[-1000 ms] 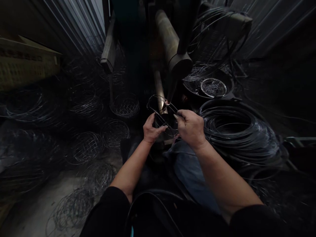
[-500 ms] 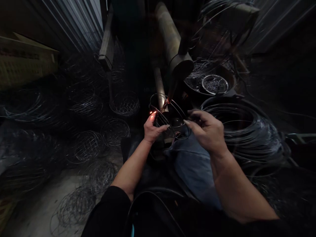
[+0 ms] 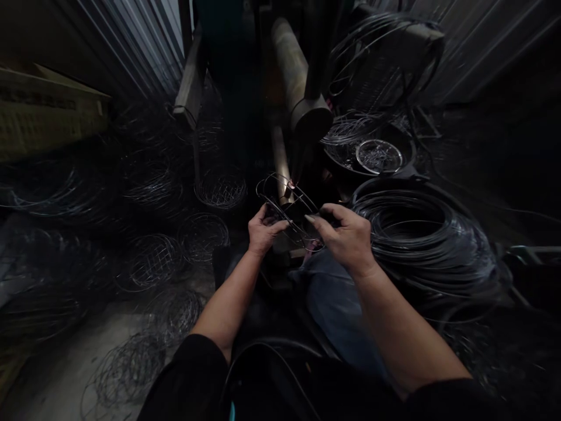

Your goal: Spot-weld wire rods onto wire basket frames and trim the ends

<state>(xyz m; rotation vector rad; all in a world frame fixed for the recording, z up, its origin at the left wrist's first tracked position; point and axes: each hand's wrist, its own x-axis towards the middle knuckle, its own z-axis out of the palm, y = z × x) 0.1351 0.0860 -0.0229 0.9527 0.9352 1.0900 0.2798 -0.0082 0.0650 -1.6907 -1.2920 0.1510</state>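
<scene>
A round wire frame [image 3: 284, 214] made of thin hoops with short crosspieces sits tilted at the tips of a welding machine. My left hand [image 3: 263, 232] pinches its left side between thumb and fingers. At the frame's right side, my right hand [image 3: 349, 238] closes thumb and fingertips on the wire. The machine's thick upper arm [image 3: 293, 70] ends in a narrow tip that meets the wire near the lower rod [image 3: 281, 158]. A small pinkish spot shows at this contact. The frame's lower part is dark and partly hidden by my fingers.
A large coil of wire [image 3: 442, 245] stands at my right. Behind it, a pan [image 3: 412, 155] holds wire pieces and a round dish [image 3: 379, 156]. Wire baskets [image 3: 158, 261] crowd the floor at left, near a yellow crate [image 3: 52, 117].
The orange glow at the tip and the bright sparks by my left fingers are gone. My right hand has moved left, closer to my left hand. The view has shifted slightly.
</scene>
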